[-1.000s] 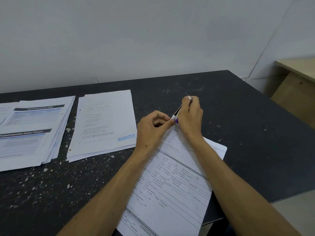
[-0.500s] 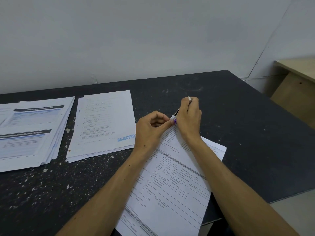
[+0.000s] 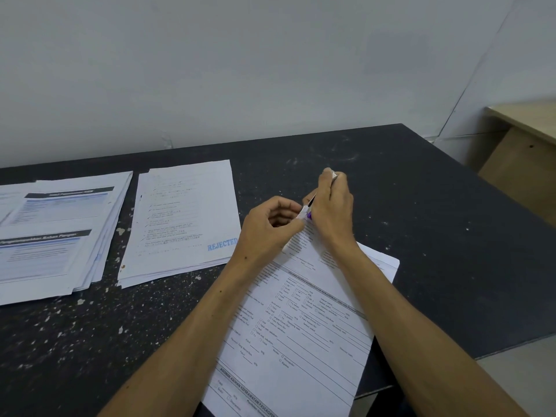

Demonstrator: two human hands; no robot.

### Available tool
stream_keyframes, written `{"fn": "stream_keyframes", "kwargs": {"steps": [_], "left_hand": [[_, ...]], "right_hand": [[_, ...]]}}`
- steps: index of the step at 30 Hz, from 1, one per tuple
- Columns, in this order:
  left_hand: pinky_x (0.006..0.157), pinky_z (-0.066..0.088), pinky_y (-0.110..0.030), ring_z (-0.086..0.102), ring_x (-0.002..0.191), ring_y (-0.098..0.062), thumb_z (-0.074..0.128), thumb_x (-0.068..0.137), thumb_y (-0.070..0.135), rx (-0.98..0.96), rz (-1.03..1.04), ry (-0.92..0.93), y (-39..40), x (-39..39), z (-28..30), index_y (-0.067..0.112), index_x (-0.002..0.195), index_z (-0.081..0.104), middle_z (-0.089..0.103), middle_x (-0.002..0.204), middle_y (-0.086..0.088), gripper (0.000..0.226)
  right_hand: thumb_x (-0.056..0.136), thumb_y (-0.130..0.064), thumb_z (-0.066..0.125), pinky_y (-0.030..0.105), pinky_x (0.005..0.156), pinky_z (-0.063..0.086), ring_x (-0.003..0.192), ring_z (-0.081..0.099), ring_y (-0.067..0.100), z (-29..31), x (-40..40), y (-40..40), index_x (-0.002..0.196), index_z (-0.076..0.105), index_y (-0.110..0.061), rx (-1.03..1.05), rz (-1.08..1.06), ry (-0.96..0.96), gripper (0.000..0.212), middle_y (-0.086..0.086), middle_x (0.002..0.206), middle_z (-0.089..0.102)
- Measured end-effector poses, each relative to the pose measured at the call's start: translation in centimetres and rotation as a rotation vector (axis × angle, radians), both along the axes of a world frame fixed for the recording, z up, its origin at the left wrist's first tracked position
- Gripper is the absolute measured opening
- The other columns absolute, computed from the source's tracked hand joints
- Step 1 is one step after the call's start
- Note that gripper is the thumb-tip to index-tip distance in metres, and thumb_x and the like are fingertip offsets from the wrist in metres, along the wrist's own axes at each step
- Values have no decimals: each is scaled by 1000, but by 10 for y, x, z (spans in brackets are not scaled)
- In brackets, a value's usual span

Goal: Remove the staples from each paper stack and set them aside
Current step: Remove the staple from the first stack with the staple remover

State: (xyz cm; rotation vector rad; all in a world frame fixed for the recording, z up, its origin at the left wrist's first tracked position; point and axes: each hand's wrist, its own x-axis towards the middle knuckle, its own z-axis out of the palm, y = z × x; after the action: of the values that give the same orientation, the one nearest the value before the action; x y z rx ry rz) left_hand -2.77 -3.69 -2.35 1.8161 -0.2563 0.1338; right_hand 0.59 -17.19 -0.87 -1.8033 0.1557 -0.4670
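Observation:
A stack of printed forms [image 3: 304,335] lies tilted on the dark table [image 3: 436,236] in front of me. My left hand [image 3: 267,230] pinches the stack's far top corner with curled fingers. My right hand [image 3: 332,209] grips a slim tool with a white and purple end [image 3: 306,211], its tip at that same corner. The staple itself is hidden by my fingers.
A paper stack stamped "REJECTED" [image 3: 183,221] lies left of my hands. Further left sits a thicker pile of printed sheets [image 3: 57,233]. White flecks dot the table's near left. A wall runs behind, and a wooden desk [image 3: 523,152] stands at the right.
Both hands stay at the stack's corner. The hands and the tool shifted only slightly; the papers have not moved.

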Motion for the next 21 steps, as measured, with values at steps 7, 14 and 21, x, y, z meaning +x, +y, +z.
{"fn": "stream_keyframes", "kwargs": {"steps": [7, 14, 21], "left_hand": [[87, 61, -28, 74, 93, -10, 82, 88, 32, 8, -1, 19, 0, 0, 0, 18, 103, 78, 78, 96, 7, 21], [86, 61, -26, 74, 91, -12, 82, 88, 28, -16, -11, 22, 1, -2, 2, 16, 102, 80, 79, 94, 5, 18], [84, 62, -29, 74, 84, -17, 82, 87, 17, 5, -24, -30, -1, -1, 0, 12, 98, 80, 78, 88, 1, 11]], "right_hand": [[112, -44, 30, 9, 53, 45, 63, 58, 7, -2, 2, -1, 101, 51, -14, -13, -52, -7, 38, -2, 75, 59], [112, -41, 31, 11, 54, 45, 60, 51, 6, -6, 3, 1, 92, 48, -16, -32, -43, -29, 36, -4, 71, 51], [113, -34, 36, 23, 50, 42, 51, 44, 3, -10, 4, 3, 78, 45, -24, -7, -43, -134, 37, -2, 65, 49]]}}
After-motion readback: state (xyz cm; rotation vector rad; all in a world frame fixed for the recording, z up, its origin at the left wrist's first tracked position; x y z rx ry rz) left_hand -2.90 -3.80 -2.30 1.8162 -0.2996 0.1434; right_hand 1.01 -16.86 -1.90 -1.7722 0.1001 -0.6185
